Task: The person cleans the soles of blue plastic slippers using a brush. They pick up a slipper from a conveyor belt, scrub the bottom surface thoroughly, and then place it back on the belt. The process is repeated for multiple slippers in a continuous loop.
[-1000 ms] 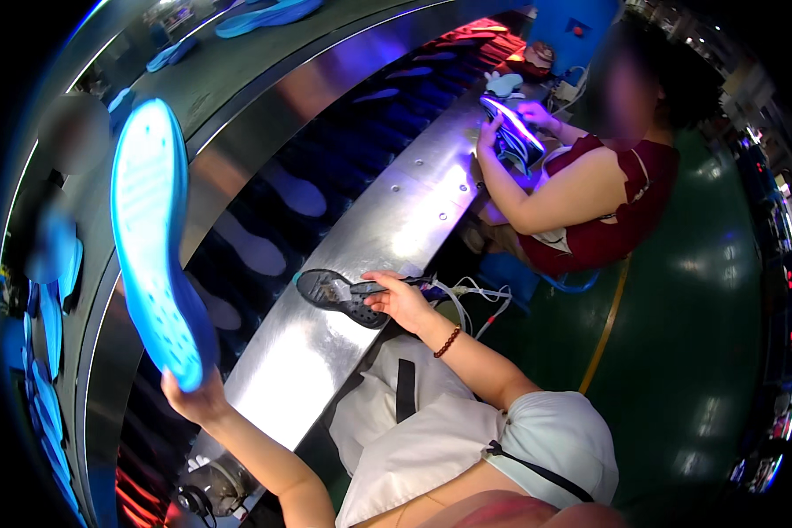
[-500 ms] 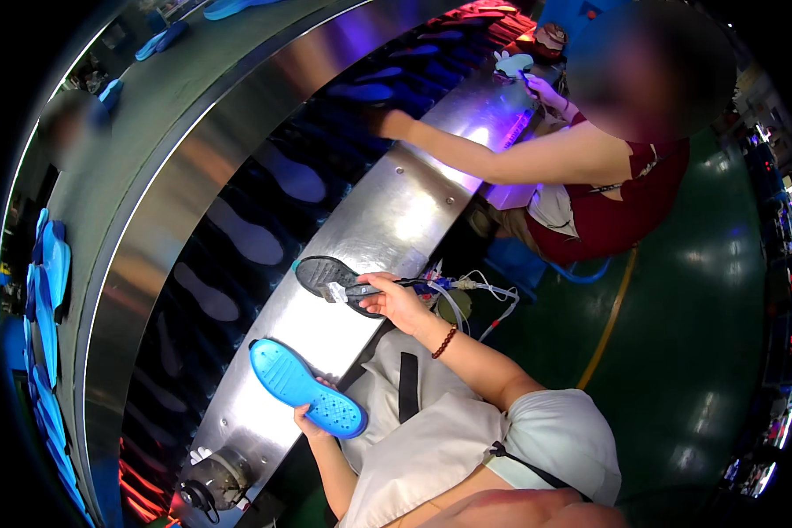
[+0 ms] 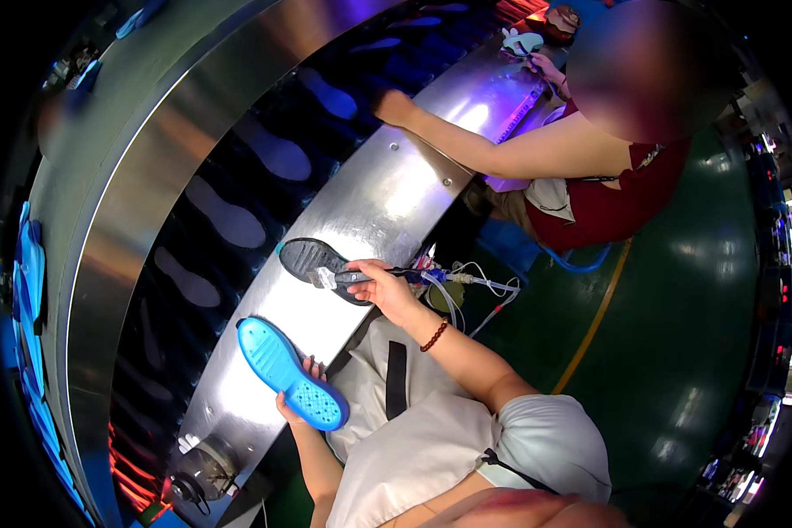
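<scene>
My left hand (image 3: 296, 400) grips a bright blue shoe sole (image 3: 283, 368) from below, holding it flat just over the near edge of the shiny metal bench (image 3: 387, 202). My right hand (image 3: 385, 287) holds a brush tool (image 3: 339, 278) with a hose trailing from its handle. The tool's pale head rests on a black shoe sole (image 3: 315, 260) that lies on the bench.
A dark conveyor belt (image 3: 238, 220) carries several pale soles past the bench. A co-worker in a red top (image 3: 616, 189) reaches an arm (image 3: 466, 145) across the bench to the belt. Wires (image 3: 471, 286) hang at the bench edge. Blue soles (image 3: 28, 264) line the far left.
My left hand has brought the blue sole down from high on the left to the bench's near edge. The co-worker's arm has stretched out to the belt. My right hand stayed at the black sole.
</scene>
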A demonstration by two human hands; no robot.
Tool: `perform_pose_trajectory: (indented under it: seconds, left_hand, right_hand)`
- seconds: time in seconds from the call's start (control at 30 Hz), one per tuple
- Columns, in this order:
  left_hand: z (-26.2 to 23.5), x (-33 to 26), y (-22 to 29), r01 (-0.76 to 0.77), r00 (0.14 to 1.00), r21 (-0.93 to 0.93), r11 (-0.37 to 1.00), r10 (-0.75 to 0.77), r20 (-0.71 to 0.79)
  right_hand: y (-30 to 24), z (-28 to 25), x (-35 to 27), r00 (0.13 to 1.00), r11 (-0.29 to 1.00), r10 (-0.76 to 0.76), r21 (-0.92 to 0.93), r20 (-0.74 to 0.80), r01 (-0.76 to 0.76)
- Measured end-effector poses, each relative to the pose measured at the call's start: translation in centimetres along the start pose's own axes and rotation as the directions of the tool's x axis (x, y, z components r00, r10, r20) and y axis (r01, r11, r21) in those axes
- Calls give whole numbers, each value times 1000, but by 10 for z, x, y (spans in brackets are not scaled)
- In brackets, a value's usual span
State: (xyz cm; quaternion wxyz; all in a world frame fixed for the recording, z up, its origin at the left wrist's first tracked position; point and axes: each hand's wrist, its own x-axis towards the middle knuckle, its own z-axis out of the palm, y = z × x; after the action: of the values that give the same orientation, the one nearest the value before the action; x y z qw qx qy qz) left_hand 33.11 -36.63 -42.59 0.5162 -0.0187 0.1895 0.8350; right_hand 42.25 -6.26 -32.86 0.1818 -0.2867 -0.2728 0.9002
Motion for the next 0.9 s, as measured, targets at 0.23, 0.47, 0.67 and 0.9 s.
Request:
perform_pose_trajectory:
  seconds: [0.23, 0.47, 0.67, 0.9]
  left_hand:
    - [4, 2, 0, 13, 999, 29, 999, -14, 50]
    - [11, 3, 0, 5, 1000, 36, 999, -4, -26]
    - [8, 4, -2, 4, 1000, -5, 1000, -4, -24]
    - [5, 6, -2, 0, 1000, 46, 999, -1, 26]
  right_hand:
    - [0, 1, 1, 1000, 999, 27, -22, 7, -27]
    - [-6, 8, -5, 1000, 998, 17, -61, 6, -16]
    - [-5, 8, -9, 1000, 997, -9, -77, -8, 8]
    - [0, 13, -11, 1000, 997, -7, -76, 0, 7]
